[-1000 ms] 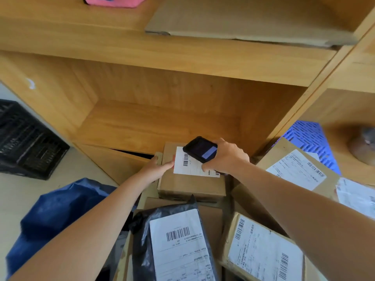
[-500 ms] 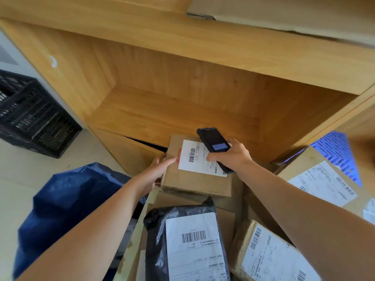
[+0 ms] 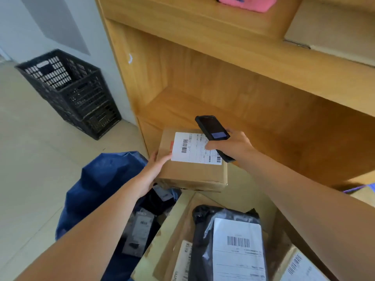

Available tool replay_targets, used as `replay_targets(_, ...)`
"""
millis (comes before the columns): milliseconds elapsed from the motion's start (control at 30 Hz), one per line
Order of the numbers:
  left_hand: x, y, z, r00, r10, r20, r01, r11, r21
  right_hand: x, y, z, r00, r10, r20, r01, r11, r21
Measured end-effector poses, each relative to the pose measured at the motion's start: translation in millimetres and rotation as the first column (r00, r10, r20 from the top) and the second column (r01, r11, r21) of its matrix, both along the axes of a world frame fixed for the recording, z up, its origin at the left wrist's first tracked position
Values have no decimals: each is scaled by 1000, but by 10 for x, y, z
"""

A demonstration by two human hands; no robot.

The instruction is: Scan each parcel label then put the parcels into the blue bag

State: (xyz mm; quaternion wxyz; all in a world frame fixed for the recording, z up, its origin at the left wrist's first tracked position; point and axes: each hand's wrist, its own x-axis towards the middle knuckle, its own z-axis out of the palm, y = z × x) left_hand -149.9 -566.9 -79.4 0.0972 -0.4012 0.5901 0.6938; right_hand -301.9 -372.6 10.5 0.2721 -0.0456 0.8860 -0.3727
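My left hand (image 3: pixel 155 169) grips the left side of a brown cardboard parcel (image 3: pixel 188 173) with a white barcode label (image 3: pixel 192 148), lifted above the edge of the open blue bag (image 3: pixel 105 183). My right hand (image 3: pixel 233 146) holds a black handheld scanner (image 3: pixel 213 132) just over the label's right end, screen up. Inside the bag lie dark parcels with small labels (image 3: pixel 142 230). A black plastic-wrapped parcel (image 3: pixel 229 246) with a large white label lies in an open cardboard box (image 3: pixel 172 230) below.
A wooden shelf unit (image 3: pixel 233 94) stands straight ahead, its lower compartment open. A black plastic crate (image 3: pixel 71 90) sits on the pale floor at left by the wall. A pink item (image 3: pixel 251 3) and flat cardboard (image 3: pixel 332 27) rest on the upper shelf. Another labelled parcel (image 3: pixel 300 268) lies bottom right.
The cardboard parcel has been lifted and carried left toward the blue bag by my left hand. The scanner stays over its label. The view has swung left, showing the bag's opening.
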Motion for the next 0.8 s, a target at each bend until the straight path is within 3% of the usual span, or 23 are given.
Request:
replay_targets(167, 622, -528, -43, 982, 188, -35, -188, 982, 4, 372, -857, -56, 980, 201, 0, -201, 980, -13)
replay_targets(467, 1787, -1271, -564, 905, 421, 65, -416, 906, -81, 1344, -2056, -752, 880, 469, 75, -469, 883, -13)
replay_targets(800, 2220, -1213, -1570, 870, 448, 208, -427, 894, -139, 1663, -2281, -1866, 850, 460, 257, -496, 863, 97)
